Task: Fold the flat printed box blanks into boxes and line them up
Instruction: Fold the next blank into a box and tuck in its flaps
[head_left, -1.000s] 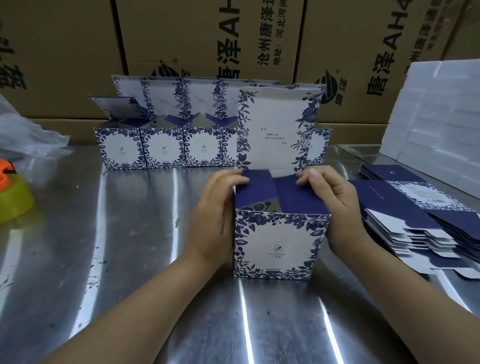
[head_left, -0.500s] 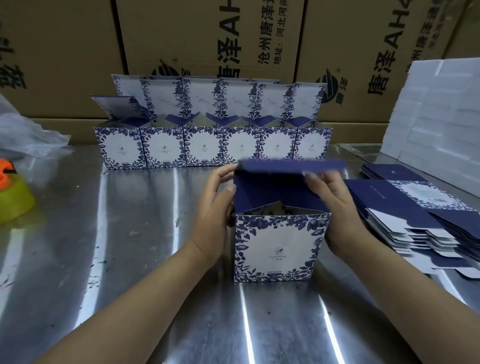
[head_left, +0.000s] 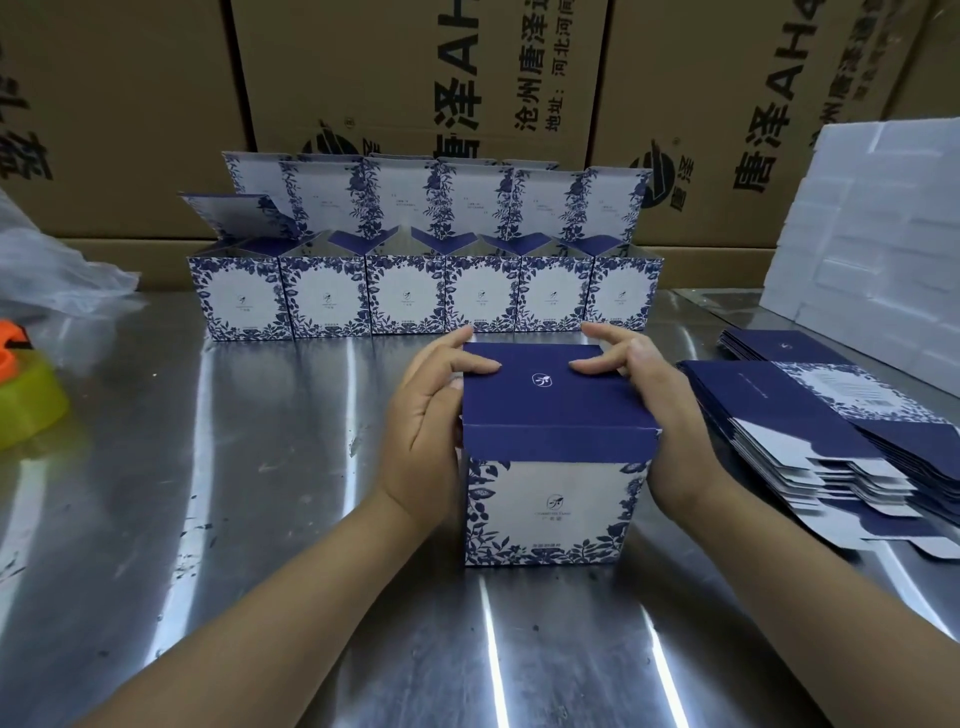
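Between left hand (head_left: 426, 413) and right hand (head_left: 662, 410), printed box (head_left: 550, 506), straight fingers of both flat on its navy lid (head_left: 550, 408).

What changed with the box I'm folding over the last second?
The near box's lid swung from upright down over the opening. The left hand and right hand left the inner flaps and now press the lid top. The row of six boxes and stack of blanks stayed.

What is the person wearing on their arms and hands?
Nothing at all! The left forearm and right forearm are bare, with no sleeves in view. The left hand and right hand have no gloves, and no rings, watch or bracelets show.
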